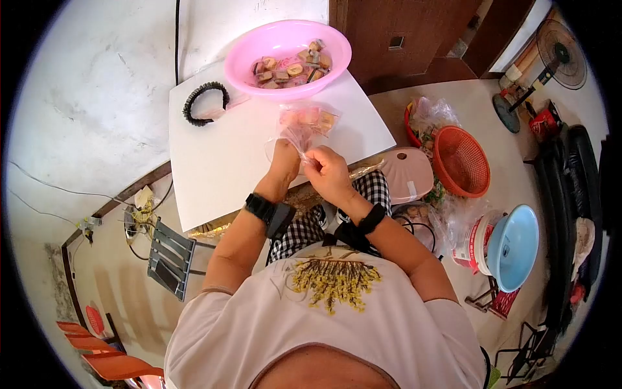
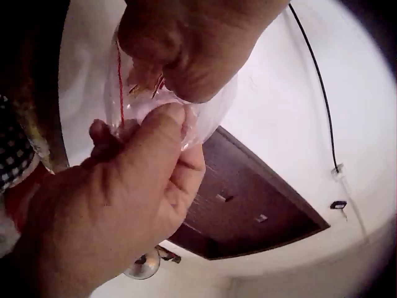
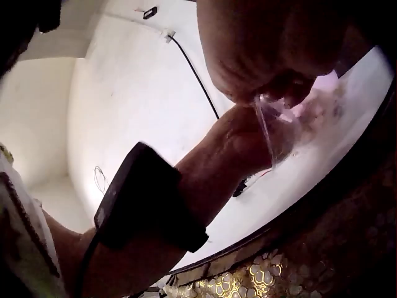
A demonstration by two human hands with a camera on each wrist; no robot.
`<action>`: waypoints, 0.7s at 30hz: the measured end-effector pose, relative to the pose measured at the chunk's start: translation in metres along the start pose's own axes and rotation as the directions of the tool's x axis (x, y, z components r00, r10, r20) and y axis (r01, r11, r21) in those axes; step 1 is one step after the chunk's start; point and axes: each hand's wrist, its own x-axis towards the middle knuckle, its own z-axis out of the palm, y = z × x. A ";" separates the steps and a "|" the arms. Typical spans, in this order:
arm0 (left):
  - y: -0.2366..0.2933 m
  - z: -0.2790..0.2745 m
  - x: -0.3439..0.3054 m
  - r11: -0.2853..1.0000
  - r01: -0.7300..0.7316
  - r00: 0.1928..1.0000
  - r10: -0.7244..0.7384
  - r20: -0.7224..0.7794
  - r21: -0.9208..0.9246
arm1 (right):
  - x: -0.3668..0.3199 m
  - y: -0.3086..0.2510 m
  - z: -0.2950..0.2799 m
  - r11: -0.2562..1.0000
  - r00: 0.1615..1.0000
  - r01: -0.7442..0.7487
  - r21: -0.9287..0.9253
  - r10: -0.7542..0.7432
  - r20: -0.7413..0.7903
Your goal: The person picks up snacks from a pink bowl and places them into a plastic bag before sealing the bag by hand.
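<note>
At the near edge of the white table (image 1: 220, 168), both my hands hold a clear plastic bag (image 1: 304, 124) with small tan and pink pieces inside. My left hand (image 1: 285, 157) pinches the bag's neck from the left, and my right hand (image 1: 326, 167) pinches it from the right. In the left wrist view my left hand (image 2: 146, 180) presses the bag's film (image 2: 133, 105) with its thumb, and the right hand (image 2: 186, 43) is just above. The right wrist view has the right hand (image 3: 273, 56) over the bag (image 3: 279, 133). Farther back stands a pink bowl (image 1: 243, 55) with several similar pieces.
A black ribbed hairband (image 1: 204, 98) lies on the table's left part. On the floor to the right are an orange basket (image 1: 461, 161), a pink lid (image 1: 407, 174), a blue bowl (image 1: 515, 246) and a fan (image 1: 560, 45). At the left stands a grey folding chair (image 1: 170, 256).
</note>
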 end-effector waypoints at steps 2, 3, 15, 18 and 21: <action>0.010 0.015 -0.021 0.979 0.034 0.997 -0.018 -0.080 0.201 | -0.001 0.000 -0.001 1.000 1.000 -0.001 0.020 0.001 0.002; 0.015 0.019 -0.027 0.953 0.056 0.992 -0.020 -0.122 0.298 | -0.001 0.002 0.001 0.999 1.000 -0.006 0.036 0.006 -0.004; 0.060 -0.012 -0.029 0.329 -0.110 0.913 -0.339 0.225 0.938 | 0.003 0.019 -0.008 0.994 0.993 -0.093 0.050 0.090 0.074; 0.109 -0.009 -0.035 0.500 -0.119 0.883 -0.342 0.322 0.858 | 0.008 0.036 -0.008 0.985 0.984 -0.160 0.058 0.155 0.085; 0.156 -0.011 0.001 0.508 -0.154 0.905 -0.272 0.327 0.848 | 0.009 0.057 -0.003 0.974 0.965 -0.224 0.021 0.219 0.147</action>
